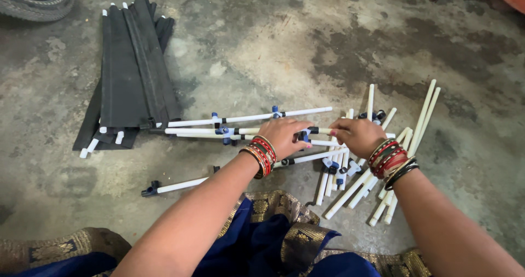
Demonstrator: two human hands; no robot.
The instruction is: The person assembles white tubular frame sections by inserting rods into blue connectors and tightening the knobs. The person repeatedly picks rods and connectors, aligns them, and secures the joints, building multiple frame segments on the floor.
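My left hand [284,136] grips a white plastic tube [191,130] that lies across the concrete floor and carries blue and black connectors. My right hand [358,135] holds the other end of the same joint, fingers pinched on a short white tube piece [324,130] at a blue connector [304,136] between the two hands. A second long white tube [249,118] lies just beyond, parallel to it. A third tube [180,185] with a black end piece lies nearer me, passing under my left wrist.
A pile of several loose white tubes [399,162] lies to the right under my right wrist. Folded black fabric panels with white tube ends [128,74] lie at the left. A tyre [35,1] shows at the top left corner. Blue and gold cloth [268,238] covers my lap.
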